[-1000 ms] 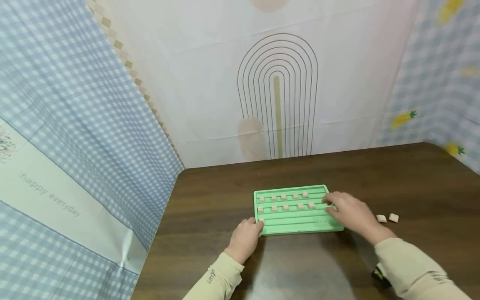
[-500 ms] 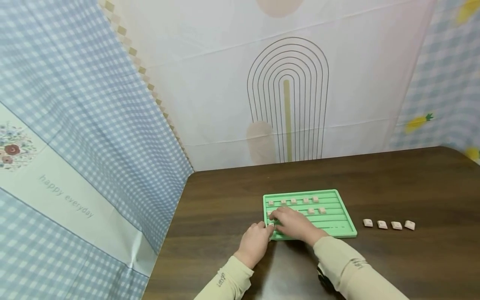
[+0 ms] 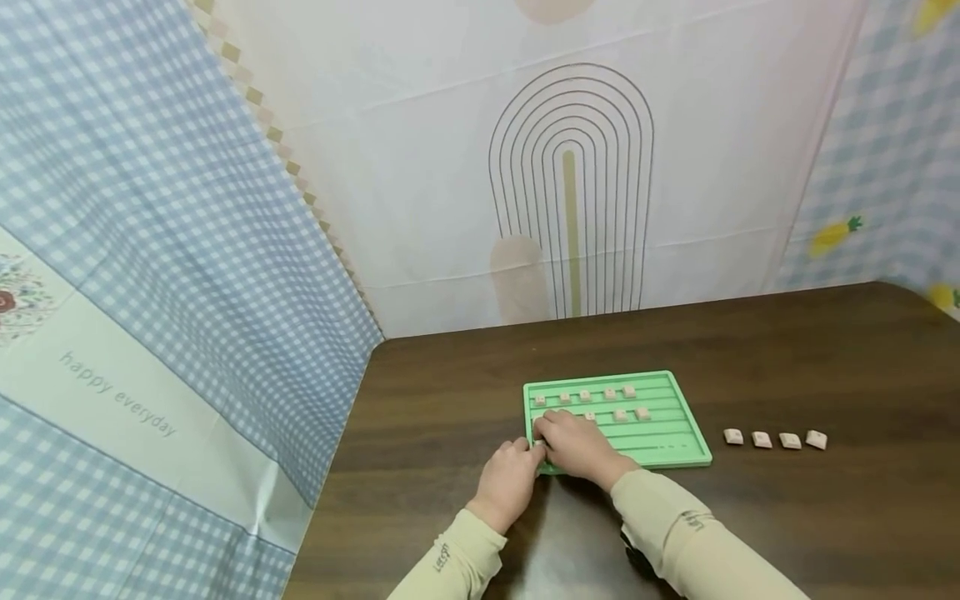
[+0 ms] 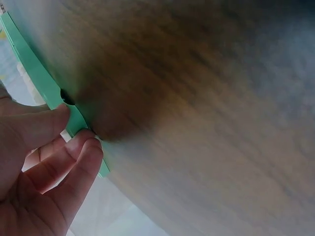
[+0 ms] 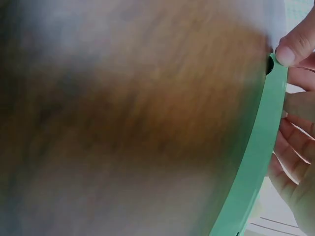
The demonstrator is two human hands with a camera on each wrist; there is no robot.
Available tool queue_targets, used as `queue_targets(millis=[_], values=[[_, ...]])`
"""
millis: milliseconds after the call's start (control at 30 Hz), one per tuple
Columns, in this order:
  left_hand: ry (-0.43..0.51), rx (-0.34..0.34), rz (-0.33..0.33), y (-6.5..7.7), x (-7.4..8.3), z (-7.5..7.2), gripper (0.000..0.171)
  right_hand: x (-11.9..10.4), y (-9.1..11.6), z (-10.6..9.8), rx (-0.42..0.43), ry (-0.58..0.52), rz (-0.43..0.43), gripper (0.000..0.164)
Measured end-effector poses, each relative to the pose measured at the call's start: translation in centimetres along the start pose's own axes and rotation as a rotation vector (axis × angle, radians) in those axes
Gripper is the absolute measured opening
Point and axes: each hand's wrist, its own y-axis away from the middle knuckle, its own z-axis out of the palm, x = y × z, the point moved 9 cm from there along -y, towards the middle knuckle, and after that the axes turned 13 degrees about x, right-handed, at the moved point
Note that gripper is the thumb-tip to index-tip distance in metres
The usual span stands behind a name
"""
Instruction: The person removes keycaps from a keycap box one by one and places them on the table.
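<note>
Plainly, the near left corner of a green ridged tray [image 3: 652, 440] is gripped by the left hand [image 3: 504, 483], the thumb laid against the front wall and the other fingers bent close round the corner, with only the tray's edge between them. Just beside these fingers, the tray's left end is covered by the right hand [image 3: 577, 446], whose fingers are curled inward, the gap between them narrow. A pale bit is seen by their tips in the right wrist view, but most of it is hidden, so whether a keycap is being pinched cannot be told.

Beyond the right fingers, five pale keycaps [image 3: 585, 395] are lined up along the tray's farthest ridge. In the next row, nearer those fingers, three second-row keycaps [image 3: 620, 414] are left uncovered to their right, and others are partly hidden beneath the hand. Well apart to the right of both hands' fingers, past the tray, four loose keycaps [image 3: 762, 439] are spaced in a line on the dark wooden table [image 3: 840, 358].
</note>
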Motion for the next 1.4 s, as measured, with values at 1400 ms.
queue_targets(millis=[1400], values=[[0.110, -0.097, -0.054, -0.2, -0.4, 0.6, 0.007, 27.1, 20.2, -17.3, -0.161, 0.195, 0.646, 0.034]])
